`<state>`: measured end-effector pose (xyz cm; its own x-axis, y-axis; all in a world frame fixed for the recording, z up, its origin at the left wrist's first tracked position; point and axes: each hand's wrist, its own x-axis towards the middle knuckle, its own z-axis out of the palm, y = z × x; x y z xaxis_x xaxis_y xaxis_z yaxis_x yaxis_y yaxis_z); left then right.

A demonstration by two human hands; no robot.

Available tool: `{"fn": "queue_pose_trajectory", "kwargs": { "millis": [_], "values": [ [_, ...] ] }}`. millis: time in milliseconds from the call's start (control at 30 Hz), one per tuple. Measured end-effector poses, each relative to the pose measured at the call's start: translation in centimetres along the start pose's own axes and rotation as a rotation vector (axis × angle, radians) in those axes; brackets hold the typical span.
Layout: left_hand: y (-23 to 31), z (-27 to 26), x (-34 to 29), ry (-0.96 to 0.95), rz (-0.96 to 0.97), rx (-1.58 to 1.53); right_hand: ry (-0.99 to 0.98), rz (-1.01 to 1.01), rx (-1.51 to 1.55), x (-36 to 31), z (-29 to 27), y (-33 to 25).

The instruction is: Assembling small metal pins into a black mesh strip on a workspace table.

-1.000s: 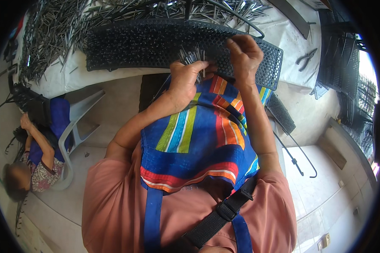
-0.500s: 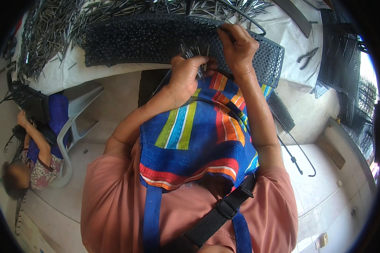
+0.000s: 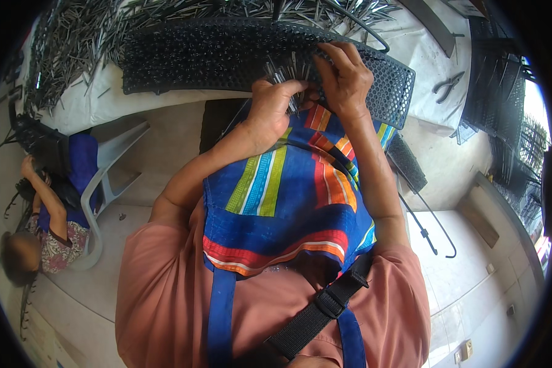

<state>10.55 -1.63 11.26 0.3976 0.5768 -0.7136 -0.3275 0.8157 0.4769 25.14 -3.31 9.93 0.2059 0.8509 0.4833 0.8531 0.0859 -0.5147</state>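
At the black panel [image 3: 386, 86], left grip [image 3: 270, 111] holds strips [image 3: 276, 75].

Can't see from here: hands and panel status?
Left hand: gripping thin shiny strips. Right hand: at black perforated panel, grip unclear. Panel bristling leftward. Pliers aside, not blocking.

A long, curved, black panel full of small holes [image 3: 391, 84] lies at 12 o'clock. Dark spiky bits [image 3: 184, 58] crowd its 9 o'clock side; its 3 o'clock end has bare holes. Thin, shiny, grey sticks [image 3: 276, 75] are held bunched at its 6 o'clock edge.
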Motion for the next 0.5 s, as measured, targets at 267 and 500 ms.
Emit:
{"fn": "queue_pose_trajectory", "kwargs": {
  "millis": [267, 500],
  "values": [
    [-0.4, -0.5, 0.1, -0.058, 0.018, 0.033, -0.031, 0.823, 0.837, -1.2, -1.2, -0.2],
    [-0.3, -0.1, -0.1, -0.003, -0.012, 0.082, 0.209, 0.385, 0.361, 0.3, 0.7, 1.4]
  ]
}}
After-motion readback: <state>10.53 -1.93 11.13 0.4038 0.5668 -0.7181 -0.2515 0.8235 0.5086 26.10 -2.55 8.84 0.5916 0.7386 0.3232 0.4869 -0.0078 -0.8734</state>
